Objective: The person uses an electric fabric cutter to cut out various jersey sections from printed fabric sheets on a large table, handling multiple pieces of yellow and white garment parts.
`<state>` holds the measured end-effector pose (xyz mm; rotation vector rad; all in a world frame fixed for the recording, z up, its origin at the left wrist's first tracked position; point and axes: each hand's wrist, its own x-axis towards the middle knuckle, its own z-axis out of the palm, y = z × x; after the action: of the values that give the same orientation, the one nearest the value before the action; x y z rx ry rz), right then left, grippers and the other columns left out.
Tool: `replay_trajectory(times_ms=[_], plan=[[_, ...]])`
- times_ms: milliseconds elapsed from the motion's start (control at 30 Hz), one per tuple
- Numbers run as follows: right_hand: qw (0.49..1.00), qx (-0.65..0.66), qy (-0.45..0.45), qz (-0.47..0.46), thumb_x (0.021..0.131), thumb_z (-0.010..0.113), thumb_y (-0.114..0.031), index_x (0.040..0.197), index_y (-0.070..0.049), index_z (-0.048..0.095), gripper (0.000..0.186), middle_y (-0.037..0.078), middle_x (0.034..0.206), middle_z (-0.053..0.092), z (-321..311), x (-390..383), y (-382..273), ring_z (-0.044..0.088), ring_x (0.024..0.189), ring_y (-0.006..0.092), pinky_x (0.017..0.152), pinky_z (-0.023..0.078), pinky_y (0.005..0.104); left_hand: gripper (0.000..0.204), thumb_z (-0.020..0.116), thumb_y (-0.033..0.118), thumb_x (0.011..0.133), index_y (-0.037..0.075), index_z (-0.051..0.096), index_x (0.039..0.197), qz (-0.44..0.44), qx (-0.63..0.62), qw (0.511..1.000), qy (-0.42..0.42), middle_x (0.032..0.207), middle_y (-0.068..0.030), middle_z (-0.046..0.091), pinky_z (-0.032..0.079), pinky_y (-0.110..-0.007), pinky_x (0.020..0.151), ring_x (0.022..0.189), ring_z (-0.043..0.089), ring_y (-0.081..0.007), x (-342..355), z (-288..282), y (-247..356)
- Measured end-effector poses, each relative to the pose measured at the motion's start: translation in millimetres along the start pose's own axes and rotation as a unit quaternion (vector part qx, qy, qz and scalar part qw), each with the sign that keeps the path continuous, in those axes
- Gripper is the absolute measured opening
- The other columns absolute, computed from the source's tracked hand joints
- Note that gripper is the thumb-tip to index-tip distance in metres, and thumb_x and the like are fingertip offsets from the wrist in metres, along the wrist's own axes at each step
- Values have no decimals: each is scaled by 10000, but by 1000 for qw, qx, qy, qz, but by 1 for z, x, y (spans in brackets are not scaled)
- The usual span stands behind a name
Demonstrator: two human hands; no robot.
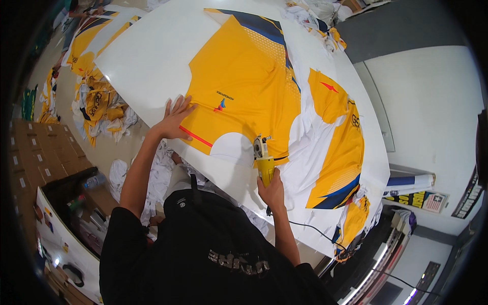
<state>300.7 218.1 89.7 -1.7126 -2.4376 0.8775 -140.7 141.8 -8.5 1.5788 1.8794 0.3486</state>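
Nearest, the cord is trailed off to the right from the cutter, and is best kept behind the tool, clear of the line of cut. The cutter is held at the lower edge of the yellow cloth, just right of a pale half-round notch; it would be best guided slowly and kept level, so that the cloth is not pushed into a ruck. Its yellow handle is gripped by the right hand, the fingers closed around it, though some fingertips are hidden.

Farther up, the left hand is laid at the cloth's left edge, its fingers spread apart and nothing gripped. Light, even pressure is called for there, with the folds on the right smoothed out.

The cloth is spread on the white table, with a second yellow piece to its right. Beyond, at upper left, more yellow cloth is seen.
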Motion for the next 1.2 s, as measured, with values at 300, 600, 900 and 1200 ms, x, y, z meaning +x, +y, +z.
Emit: replay_trajectory(times_ms=[300, 600, 900, 1200], plan=[[998, -30, -21, -58, 937, 743, -256, 1363, 45, 418, 615, 395, 1139, 656, -11, 17, 8, 669, 998, 573, 835, 566, 580, 1320, 931, 503, 629, 198, 239, 1711, -14, 1, 1000, -10, 1804, -142, 21, -144, -571, 1294, 1656, -115, -345, -1, -2, 5], [991, -46, -53, -113, 943, 748, -269, 1395, 74, 405, 663, 387, 1160, 654, -19, 41, 18, 674, 1010, 558, 838, 573, 564, 1341, 958, 442, 607, 169, 243, 1707, -19, -15, 1000, -7, 1802, -149, 7, -158, -553, 1297, 1654, -127, -339, -2, -2, 9], [983, -54, -95, -146, 940, 763, -261, 1424, 65, 412, 681, 372, 1225, 646, -32, 65, 12, 668, 1065, 544, 869, 569, 554, 1287, 963, 408, 629, 227, 277, 1703, -4, -35, 999, 13, 1804, -140, 34, -139, -554, 1301, 1659, -106, -332, -5, -1, 6], [980, -58, -118, -149, 933, 774, -260, 1440, 96, 427, 710, 388, 1194, 663, -39, 76, 5, 673, 1093, 542, 914, 562, 539, 1310, 974, 426, 608, 242, 280, 1703, -6, -39, 999, 14, 1804, -141, 31, -162, -558, 1290, 1659, -117, -323, -4, -1, 5]])
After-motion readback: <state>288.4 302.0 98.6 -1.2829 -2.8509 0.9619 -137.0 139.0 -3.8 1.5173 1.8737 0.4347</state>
